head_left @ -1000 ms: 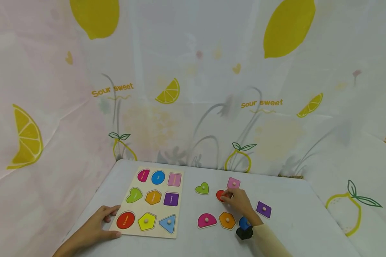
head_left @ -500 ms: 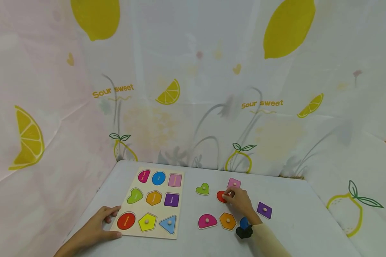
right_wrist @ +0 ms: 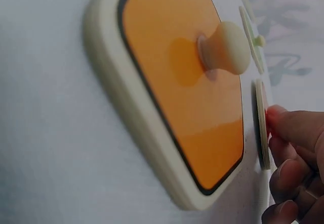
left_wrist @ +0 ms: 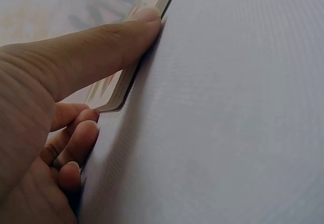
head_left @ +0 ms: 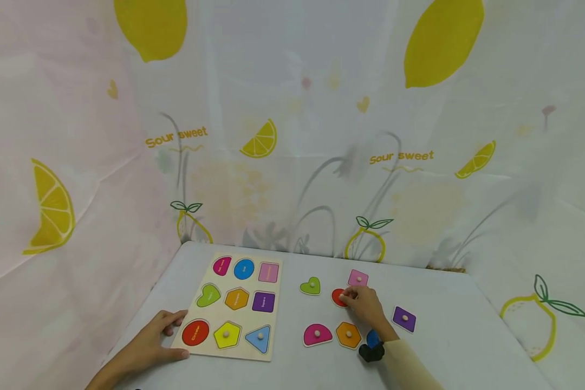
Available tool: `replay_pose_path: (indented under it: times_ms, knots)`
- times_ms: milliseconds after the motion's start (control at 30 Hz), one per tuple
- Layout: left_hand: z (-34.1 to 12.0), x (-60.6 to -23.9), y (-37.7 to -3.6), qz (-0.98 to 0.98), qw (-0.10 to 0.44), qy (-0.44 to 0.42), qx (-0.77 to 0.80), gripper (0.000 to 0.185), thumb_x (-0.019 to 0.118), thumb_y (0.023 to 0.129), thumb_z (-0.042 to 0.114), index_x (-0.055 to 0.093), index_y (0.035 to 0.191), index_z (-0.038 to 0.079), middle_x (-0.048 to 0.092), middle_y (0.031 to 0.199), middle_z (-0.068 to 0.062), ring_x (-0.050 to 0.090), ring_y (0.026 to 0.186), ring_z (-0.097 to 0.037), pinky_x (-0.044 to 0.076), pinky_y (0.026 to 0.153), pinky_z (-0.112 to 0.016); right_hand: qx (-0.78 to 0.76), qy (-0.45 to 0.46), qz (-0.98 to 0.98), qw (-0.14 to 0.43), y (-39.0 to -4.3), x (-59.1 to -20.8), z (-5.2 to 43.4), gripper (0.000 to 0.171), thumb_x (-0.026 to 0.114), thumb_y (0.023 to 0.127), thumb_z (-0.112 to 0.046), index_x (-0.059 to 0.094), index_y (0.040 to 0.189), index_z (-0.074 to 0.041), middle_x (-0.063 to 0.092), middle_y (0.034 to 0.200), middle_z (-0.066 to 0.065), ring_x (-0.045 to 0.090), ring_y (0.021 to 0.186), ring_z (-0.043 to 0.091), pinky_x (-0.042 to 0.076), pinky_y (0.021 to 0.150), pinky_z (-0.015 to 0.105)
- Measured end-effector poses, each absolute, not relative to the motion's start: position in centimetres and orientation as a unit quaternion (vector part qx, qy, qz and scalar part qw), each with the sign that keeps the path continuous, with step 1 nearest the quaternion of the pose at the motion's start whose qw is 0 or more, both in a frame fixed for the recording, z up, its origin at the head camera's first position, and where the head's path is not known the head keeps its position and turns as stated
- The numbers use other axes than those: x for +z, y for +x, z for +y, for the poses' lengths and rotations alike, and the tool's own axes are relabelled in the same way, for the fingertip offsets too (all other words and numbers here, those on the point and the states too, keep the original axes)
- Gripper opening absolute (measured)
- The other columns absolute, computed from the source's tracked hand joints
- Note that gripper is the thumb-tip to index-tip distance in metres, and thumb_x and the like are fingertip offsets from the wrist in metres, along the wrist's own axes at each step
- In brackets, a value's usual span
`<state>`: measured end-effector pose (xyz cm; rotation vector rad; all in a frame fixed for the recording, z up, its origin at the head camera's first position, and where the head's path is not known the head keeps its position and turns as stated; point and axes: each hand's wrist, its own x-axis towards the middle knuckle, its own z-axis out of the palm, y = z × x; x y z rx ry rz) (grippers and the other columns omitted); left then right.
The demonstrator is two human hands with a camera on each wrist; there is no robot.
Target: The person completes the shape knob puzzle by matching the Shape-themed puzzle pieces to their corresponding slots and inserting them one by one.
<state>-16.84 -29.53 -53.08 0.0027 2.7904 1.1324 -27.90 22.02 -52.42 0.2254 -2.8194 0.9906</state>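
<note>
A wooden shape puzzle board [head_left: 273,311] lies at the table's left, with a yellow pentagon and a blue triangle seated in its front row. My left hand [head_left: 151,344] rests at its near left corner, thumb [left_wrist: 126,32] straight against the board edge [left_wrist: 129,80], the other fingers loosely curled beside it. My right hand [head_left: 363,304] pinches the red circle piece [head_left: 337,298] at its knob; a fingertip [right_wrist: 291,125] touches the red rim [right_wrist: 260,123]. The orange hexagon piece [right_wrist: 187,92] with its knob [right_wrist: 226,47] lies just in front of that wrist.
Loose knobbed pieces lie around the right hand: green heart [head_left: 311,285], pink square [head_left: 358,278], purple square [head_left: 403,318], magenta half-round [head_left: 317,334], orange hexagon [head_left: 348,335], and a blue piece [head_left: 372,338] half hidden by the wrist. Lemon-print cloth walls stand behind and on both sides.
The head view has shifted slightly. Both hands stay where they were: the right on the red circle, the left at the board's corner.
</note>
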Motion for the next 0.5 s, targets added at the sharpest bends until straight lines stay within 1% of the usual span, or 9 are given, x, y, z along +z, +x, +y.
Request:
replay_pose_path:
  times_ms: [200, 300, 500]
  knots:
    - [-29.6, -53.1, -16.8, 0.924, 0.060, 0.011, 0.376, 0.101, 0.098, 0.063, 0.034, 0.052, 0.147, 0.000, 0.048, 0.106, -0.006, 0.044, 0.099, -0.022, 0.047, 0.074, -0.025, 0.334, 0.083, -0.936, 0.076, -27.6, -52.3, 22.2, 0.010, 0.077, 0.093, -0.019, 0.075, 0.088, -0.011, 0.058, 0.072, -0.005, 0.051, 0.067, 0.013, 0.044, 0.058, 0.025]
    - [-29.6, -53.1, -16.8, 0.924, 0.059, 0.013, 0.377, 0.102, 0.098, 0.063, 0.034, 0.052, 0.147, 0.000, 0.048, 0.106, -0.005, 0.044, 0.099, -0.022, 0.047, 0.074, -0.025, 0.343, 0.082, -0.933, 0.068, -27.3, -52.1, 22.2, 0.010, 0.077, 0.093, -0.019, 0.075, 0.088, -0.012, 0.058, 0.072, -0.006, 0.051, 0.065, 0.012, 0.043, 0.056, 0.025]
    - [-29.8, -53.2, -16.6, 0.925, 0.056, 0.028, 0.375, 0.100, 0.097, 0.065, 0.038, 0.052, 0.147, 0.002, 0.046, 0.105, -0.005, 0.044, 0.099, -0.021, 0.039, 0.077, -0.028, 0.355, 0.089, -0.928, 0.061, -26.7, -51.5, 21.5, 0.008, 0.079, 0.092, -0.018, 0.076, 0.089, -0.012, 0.059, 0.073, -0.006, 0.051, 0.068, 0.013, 0.043, 0.059, 0.024]
